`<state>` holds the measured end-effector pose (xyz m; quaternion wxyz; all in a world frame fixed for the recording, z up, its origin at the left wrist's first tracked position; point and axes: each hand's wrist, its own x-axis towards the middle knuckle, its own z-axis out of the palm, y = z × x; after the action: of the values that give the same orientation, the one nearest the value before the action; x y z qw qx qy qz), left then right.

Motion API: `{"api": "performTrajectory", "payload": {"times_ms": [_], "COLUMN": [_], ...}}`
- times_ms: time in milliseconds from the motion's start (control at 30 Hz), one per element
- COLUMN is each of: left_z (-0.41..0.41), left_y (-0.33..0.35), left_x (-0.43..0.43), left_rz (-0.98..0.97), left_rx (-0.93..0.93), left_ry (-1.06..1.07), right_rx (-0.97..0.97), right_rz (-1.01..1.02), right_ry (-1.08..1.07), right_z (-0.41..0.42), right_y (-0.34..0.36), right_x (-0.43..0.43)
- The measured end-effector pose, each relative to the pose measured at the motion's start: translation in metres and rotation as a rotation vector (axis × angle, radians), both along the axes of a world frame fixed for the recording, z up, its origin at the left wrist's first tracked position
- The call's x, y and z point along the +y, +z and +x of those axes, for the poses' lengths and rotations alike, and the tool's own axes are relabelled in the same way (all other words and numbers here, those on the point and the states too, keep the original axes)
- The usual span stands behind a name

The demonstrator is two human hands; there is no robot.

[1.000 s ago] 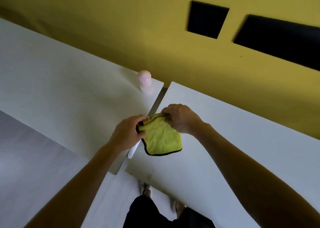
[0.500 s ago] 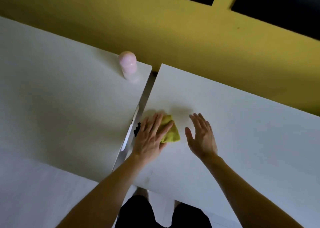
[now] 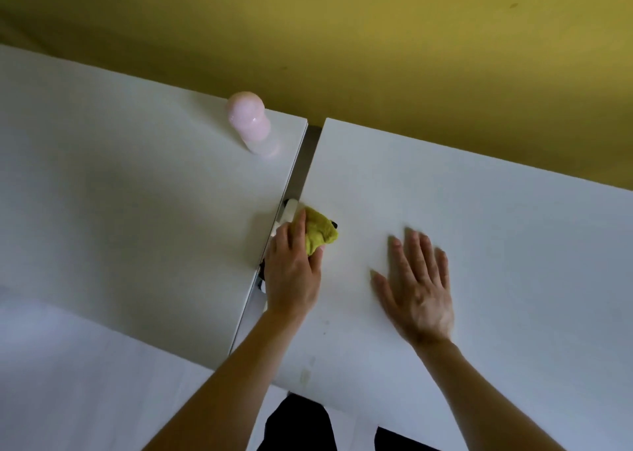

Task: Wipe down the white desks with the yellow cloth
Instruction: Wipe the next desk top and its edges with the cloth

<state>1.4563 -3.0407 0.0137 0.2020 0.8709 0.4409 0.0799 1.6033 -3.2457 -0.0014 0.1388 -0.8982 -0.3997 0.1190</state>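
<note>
Yellow cloth (image 3: 320, 231) is lying bunched under the left hand (image 3: 293, 272), fingers pressing it onto the right desk (image 3: 479, 228). Right hand (image 3: 416, 289) is resting flat, fingers spread.

A single head-worn camera looks steeply down, close above two white desks (image 3: 479, 245), facing a far yellow wall (image 3: 342, 39), dark trousers (image 3: 298, 426) at the near edge.

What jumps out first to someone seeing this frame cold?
The yellow cloth, bunched under the left hand at the right-hand white desk's left edge, beside the gap. The right hand lies spread flat on that desk. A pink bottle stands at the left desk's back corner.
</note>
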Motion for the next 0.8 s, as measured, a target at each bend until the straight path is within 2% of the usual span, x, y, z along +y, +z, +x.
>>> {"api": "performTrajectory", "payload": {"times_ms": [200,300,433,533,667,800], "left_z": [-0.007,0.011,0.027,0.034,0.072,0.098], "left_y": [0.006,0.0,-0.002,0.0,0.005,0.004], "left_x": [0.002,0.018,0.038,0.054,0.067,0.069], "left_rz": [-0.123,-0.184,-0.24,-0.29,-0.15,-0.007], "left_rx": [-0.131,-0.14,-0.15,-0.206,-0.223,-0.1], "left_ry": [0.18,0.192,0.18,0.164,0.006,-0.052], "right_rx": [-0.031,-0.069,-0.091,-0.084,-0.091,-0.086], "right_rz": [0.009,-0.006,-0.01,-0.08,-0.071,-0.065], "right_ry": [0.038,0.038,-0.115,-0.003,0.01,-0.019], "right_z": [-0.027,-0.038,-0.027,-0.008,0.009,0.02], "right_y": [0.001,0.002,0.01,0.01,-0.001,0.0], "right_x": [-0.029,-0.037,0.027,0.079,0.086,0.093]}}
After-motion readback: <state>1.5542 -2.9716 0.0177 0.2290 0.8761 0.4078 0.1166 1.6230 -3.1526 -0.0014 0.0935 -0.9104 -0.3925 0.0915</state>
